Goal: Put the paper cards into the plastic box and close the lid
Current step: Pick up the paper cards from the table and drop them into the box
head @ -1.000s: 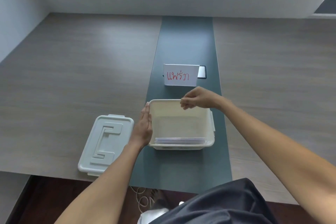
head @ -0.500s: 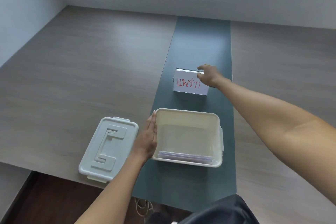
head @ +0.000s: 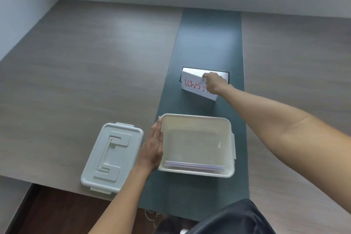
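An open white plastic box [head: 197, 119] stands on the dark green strip of the table, with several paper cards [head: 195, 167] lying against its near wall. My left hand [head: 154, 148] rests flat against the box's left side. Beyond the box, my right hand [head: 213, 82] pinches the top edge of a white paper card [head: 191, 85] with red writing, tilting it up off the table. The box's pale lid [head: 112, 156] lies flat on the wood to the left of the box.
A dark recessed panel with a shiny cover [head: 224, 75] sits in the green strip [head: 209, 40] right behind the held card. Grey wooden tabletop [head: 85, 72] extends on both sides. The table's near edge runs just below the lid.
My right hand moved from above the box out to the written card and took hold of its top edge; the card now tilts. The left hand stayed on the box's side.
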Tool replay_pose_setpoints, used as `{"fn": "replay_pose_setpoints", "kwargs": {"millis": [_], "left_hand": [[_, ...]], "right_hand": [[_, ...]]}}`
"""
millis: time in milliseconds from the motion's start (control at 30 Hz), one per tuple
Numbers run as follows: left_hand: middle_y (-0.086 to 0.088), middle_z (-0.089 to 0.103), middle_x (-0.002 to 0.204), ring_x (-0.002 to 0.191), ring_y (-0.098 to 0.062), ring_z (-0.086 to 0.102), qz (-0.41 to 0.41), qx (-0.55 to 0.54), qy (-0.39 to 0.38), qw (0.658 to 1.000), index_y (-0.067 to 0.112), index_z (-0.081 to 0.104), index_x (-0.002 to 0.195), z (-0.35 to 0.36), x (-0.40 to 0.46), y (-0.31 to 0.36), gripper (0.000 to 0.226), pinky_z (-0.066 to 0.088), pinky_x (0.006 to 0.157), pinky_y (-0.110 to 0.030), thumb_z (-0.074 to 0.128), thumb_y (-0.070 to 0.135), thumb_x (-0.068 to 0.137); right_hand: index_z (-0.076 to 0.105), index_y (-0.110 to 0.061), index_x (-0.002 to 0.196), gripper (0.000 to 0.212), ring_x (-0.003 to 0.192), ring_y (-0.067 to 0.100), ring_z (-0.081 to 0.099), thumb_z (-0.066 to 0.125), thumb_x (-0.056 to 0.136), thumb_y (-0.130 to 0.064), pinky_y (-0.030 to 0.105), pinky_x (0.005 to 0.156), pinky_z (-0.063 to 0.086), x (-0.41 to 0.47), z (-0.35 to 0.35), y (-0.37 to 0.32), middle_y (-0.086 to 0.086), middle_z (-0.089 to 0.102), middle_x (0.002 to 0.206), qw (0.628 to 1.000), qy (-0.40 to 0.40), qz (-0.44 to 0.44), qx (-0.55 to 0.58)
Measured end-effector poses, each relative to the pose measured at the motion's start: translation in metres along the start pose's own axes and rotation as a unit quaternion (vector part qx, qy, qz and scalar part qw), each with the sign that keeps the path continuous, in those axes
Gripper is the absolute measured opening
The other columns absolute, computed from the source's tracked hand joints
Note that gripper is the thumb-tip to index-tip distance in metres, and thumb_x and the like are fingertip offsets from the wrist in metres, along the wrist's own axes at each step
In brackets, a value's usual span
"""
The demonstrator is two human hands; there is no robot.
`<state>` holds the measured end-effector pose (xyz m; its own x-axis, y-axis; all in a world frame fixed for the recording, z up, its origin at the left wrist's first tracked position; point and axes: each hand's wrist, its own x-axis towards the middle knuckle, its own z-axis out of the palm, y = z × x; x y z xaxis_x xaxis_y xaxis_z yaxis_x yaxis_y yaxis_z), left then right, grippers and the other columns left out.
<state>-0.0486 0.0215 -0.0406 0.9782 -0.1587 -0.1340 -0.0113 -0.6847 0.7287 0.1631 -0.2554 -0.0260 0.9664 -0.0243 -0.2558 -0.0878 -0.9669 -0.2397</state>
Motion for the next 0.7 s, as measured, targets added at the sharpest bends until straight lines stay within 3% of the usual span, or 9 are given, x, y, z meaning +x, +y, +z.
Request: {"fn": "replay_pose_setpoints", "kwargs": {"millis": [67, 233, 400, 567, 700], "left_hand": [[0.019, 0.019, 0.163, 0.147, -0.003, 0.026, -0.001, 0.005, 0.001, 1.000, 0.041, 0.008, 0.156, 0.000, 0.000, 0.000, 0.050, 0.030, 0.105, -0.021, 0.020, 0.034, 0.107], [0.019, 0.018, 0.163, 0.148, -0.004, 0.025, 0.009, 0.008, -0.001, 1.000, 0.045, 0.006, 0.153, -0.003, -0.002, 0.002, 0.049, 0.032, 0.109, -0.023, 0.020, 0.035, 0.107], [0.018, 0.014, 0.164, 0.149, -0.003, 0.022, 0.027, 0.011, -0.015, 0.999, 0.039, 0.009, 0.156, 0.002, -0.017, 0.005, 0.050, 0.028, 0.106, -0.021, 0.019, 0.035, 0.107], [0.017, 0.012, 0.165, 0.149, -0.003, 0.018, 0.012, 0.005, -0.009, 1.000, 0.034, 0.011, 0.158, -0.001, -0.005, -0.001, 0.052, 0.022, 0.107, -0.020, 0.020, 0.036, 0.107], [0.016, 0.011, 0.165, 0.151, -0.004, 0.015, 0.015, 0.011, -0.018, 1.000, 0.032, 0.010, 0.159, -0.001, -0.001, -0.005, 0.052, 0.015, 0.111, -0.018, 0.020, 0.035, 0.107]], "right_hand": [[0.061, -0.012, 0.117, 0.037, 0.107, 0.037, 0.061, 0.045, 0.088, 0.001, 0.035, 0.075, 0.045, -0.006, 0.002, 0.002, 0.010, 0.061, 0.124, 1.000, -0.001, 0.004, 0.016], [0.065, -0.012, 0.108, 0.033, 0.097, 0.038, 0.063, 0.044, 0.086, 0.000, 0.040, 0.077, 0.053, -0.032, -0.018, -0.001, 0.009, 0.066, 0.113, 0.998, 0.031, 0.002, 0.054], [0.066, -0.024, 0.111, 0.039, 0.101, 0.032, 0.064, 0.041, 0.085, -0.007, 0.038, 0.077, 0.055, -0.078, -0.065, 0.003, 0.004, 0.068, 0.115, 0.997, 0.001, 0.004, 0.079], [0.065, -0.017, 0.123, 0.046, 0.107, 0.028, 0.063, 0.042, 0.087, -0.002, 0.032, 0.072, 0.047, -0.101, -0.117, -0.026, 0.006, 0.065, 0.122, 0.996, -0.010, -0.048, 0.072], [0.067, -0.016, 0.118, 0.044, 0.100, 0.028, 0.066, 0.043, 0.084, 0.000, 0.028, 0.065, 0.051, -0.130, -0.142, -0.041, 0.007, 0.068, 0.115, 0.993, -0.005, -0.082, 0.089]]}}
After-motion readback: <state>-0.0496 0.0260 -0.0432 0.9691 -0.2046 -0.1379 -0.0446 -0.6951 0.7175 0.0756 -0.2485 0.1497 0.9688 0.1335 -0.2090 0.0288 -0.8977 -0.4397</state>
